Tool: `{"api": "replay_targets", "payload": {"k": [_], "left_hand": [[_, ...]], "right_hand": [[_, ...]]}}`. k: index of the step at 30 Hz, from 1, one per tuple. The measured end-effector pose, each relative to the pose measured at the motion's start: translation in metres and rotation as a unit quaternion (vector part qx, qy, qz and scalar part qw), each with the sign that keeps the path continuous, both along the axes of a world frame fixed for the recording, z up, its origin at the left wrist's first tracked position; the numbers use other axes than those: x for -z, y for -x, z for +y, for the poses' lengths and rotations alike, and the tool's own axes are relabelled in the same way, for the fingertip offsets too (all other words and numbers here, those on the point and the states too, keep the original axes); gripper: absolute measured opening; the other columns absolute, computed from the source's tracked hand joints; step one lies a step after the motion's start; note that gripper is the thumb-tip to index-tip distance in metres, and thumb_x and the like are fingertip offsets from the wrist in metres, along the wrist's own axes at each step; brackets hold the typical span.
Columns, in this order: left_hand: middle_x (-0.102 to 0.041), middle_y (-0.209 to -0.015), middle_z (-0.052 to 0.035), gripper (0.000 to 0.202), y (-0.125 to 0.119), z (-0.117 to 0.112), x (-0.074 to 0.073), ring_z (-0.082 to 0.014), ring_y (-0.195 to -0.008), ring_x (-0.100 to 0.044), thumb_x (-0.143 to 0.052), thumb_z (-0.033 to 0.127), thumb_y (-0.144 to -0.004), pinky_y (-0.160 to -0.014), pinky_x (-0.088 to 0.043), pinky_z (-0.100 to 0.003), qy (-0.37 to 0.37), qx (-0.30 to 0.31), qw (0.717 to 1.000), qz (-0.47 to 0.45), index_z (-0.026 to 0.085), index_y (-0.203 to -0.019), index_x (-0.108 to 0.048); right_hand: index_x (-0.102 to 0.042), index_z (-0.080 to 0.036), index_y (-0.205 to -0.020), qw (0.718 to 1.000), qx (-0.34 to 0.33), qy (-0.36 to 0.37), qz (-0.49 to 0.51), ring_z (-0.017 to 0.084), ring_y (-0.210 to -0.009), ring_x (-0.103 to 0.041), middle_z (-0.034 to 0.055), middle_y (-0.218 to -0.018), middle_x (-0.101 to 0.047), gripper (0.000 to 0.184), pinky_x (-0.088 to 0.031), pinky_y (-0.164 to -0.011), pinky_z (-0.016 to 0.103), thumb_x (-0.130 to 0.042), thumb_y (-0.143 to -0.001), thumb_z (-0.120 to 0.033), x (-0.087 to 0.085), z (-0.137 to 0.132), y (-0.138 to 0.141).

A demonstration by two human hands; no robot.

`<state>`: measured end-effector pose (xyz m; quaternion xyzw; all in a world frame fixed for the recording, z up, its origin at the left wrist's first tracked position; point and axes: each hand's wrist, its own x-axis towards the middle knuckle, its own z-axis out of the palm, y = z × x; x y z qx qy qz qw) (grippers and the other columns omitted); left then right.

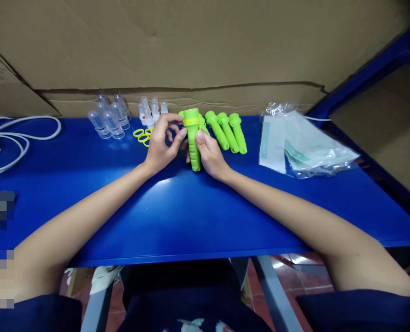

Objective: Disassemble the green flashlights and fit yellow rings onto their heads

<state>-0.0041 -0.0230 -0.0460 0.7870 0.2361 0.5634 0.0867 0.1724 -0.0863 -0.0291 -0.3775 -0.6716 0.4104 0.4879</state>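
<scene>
My right hand [210, 154] grips a green plastic torch body [193, 147] upright on the blue table [177, 212], its threaded end up. A yellow ring [191, 121] sits around the thread. My left hand [161, 143] pinches at that ring with its fingertips, thumb on the near side. Three more green bodies [227, 131] lie side by side just right of my hands. Loose yellow rings [142, 135] lie left of my left hand.
Clear plastic caps [108, 117] and small clear pieces with red tips [151, 110] stand at the back left. Plastic bags [303, 145] lie at the right. A white cable [14, 138] loops at the far left. Cardboard [191, 46] walls the back.
</scene>
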Motion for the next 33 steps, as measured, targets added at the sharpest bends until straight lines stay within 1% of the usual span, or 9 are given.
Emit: {"api": "replay_targets", "payload": {"k": [4,7,10,14,17,21,26,31,33], "left_hand": [[-0.07,-0.114,-0.0058,0.038,0.0,-0.001,-0.002,-0.0131,-0.084,-0.071,-0.054,0.056,-0.11,-0.074,-0.056,-0.029,-0.014,0.006,1.0,-0.006,0.026,-0.133,-0.058],[-0.069,-0.111,-0.0052,0.035,0.0,-0.003,-0.005,-0.0136,-0.084,-0.07,-0.053,0.056,-0.11,-0.073,-0.056,-0.029,-0.022,0.001,1.0,-0.007,0.026,-0.127,-0.06],[-0.069,-0.113,-0.0063,0.034,0.001,-0.004,-0.008,-0.0156,-0.087,-0.069,-0.054,0.055,-0.11,-0.075,-0.056,-0.031,-0.032,-0.013,0.999,0.0,0.026,-0.123,-0.064],[-0.071,-0.109,-0.0071,0.03,0.002,-0.006,-0.013,-0.0151,-0.087,-0.068,-0.056,0.05,-0.11,-0.068,-0.053,-0.028,-0.059,-0.034,0.998,0.001,0.023,-0.115,-0.068],[-0.073,-0.104,-0.0069,0.029,0.002,-0.006,-0.014,-0.0144,-0.085,-0.067,-0.055,0.047,-0.111,-0.066,-0.051,-0.026,-0.059,-0.036,0.998,-0.002,0.021,-0.111,-0.07],[-0.071,-0.104,-0.0065,0.032,0.002,-0.005,-0.011,-0.0147,-0.084,-0.067,-0.054,0.05,-0.111,-0.069,-0.053,-0.028,-0.039,-0.027,0.999,0.002,0.021,-0.112,-0.068],[-0.069,-0.111,-0.0067,0.035,0.002,-0.003,-0.008,-0.0161,-0.084,-0.067,-0.055,0.056,-0.109,-0.076,-0.056,-0.033,-0.044,-0.011,0.999,0.016,0.025,-0.121,-0.064],[-0.068,-0.108,-0.007,0.03,0.001,-0.006,-0.011,-0.0145,-0.082,-0.065,-0.056,0.05,-0.11,-0.067,-0.052,-0.028,-0.076,-0.016,0.997,0.012,0.024,-0.121,-0.065],[-0.068,-0.108,-0.008,0.031,0.001,-0.007,-0.013,-0.0146,-0.082,-0.065,-0.055,0.05,-0.11,-0.065,-0.052,-0.027,-0.074,-0.024,0.997,0.017,0.023,-0.12,-0.068]], "right_hand": [[-0.061,-0.022,-0.107,1.0,0.001,-0.014,0.005,0.013,-0.057,-0.065,0.0042,-0.085,-0.073,0.072,-0.053,-0.049,0.028,-0.037,-0.099,-0.089,0.0,0.0,0.002],[-0.056,-0.024,-0.105,1.0,0.007,-0.022,0.002,0.014,-0.06,-0.067,0.0039,-0.089,-0.073,0.068,-0.054,-0.05,0.028,-0.038,-0.099,-0.089,0.0,-0.001,0.003],[-0.053,-0.025,-0.1,1.0,0.011,-0.021,-0.002,0.014,-0.059,-0.067,0.0029,-0.086,-0.072,0.065,-0.053,-0.05,0.029,-0.039,-0.099,-0.089,0.0,-0.001,0.004],[-0.051,-0.026,-0.098,1.0,0.019,-0.017,-0.009,0.014,-0.057,-0.065,0.0011,-0.079,-0.069,0.067,-0.051,-0.048,0.028,-0.04,-0.096,-0.092,0.0,-0.001,0.004],[-0.052,-0.026,-0.098,1.0,0.021,-0.015,-0.011,0.013,-0.054,-0.064,-0.0001,-0.075,-0.067,0.066,-0.05,-0.047,0.028,-0.042,-0.096,-0.092,0.001,0.0,0.003],[-0.053,-0.026,-0.097,0.999,0.022,-0.008,-0.022,0.014,-0.053,-0.063,-0.0011,-0.07,-0.065,0.065,-0.049,-0.047,0.029,-0.042,-0.098,-0.09,0.001,0.0,0.003],[-0.054,-0.026,-0.098,0.999,0.027,-0.024,-0.025,0.014,-0.054,-0.063,0.0016,-0.08,-0.068,0.064,-0.052,-0.05,0.032,-0.043,-0.099,-0.089,-0.001,-0.001,0.004],[-0.054,-0.026,-0.098,0.999,0.028,-0.029,-0.028,0.013,-0.053,-0.063,-0.0001,-0.078,-0.069,0.065,-0.053,-0.051,0.03,-0.045,-0.096,-0.09,-0.002,-0.001,0.005],[-0.054,-0.025,-0.097,0.999,0.03,-0.027,-0.029,0.012,-0.052,-0.062,-0.0008,-0.076,-0.069,0.066,-0.052,-0.051,0.028,-0.046,-0.095,-0.091,-0.001,0.0,0.004]]}}
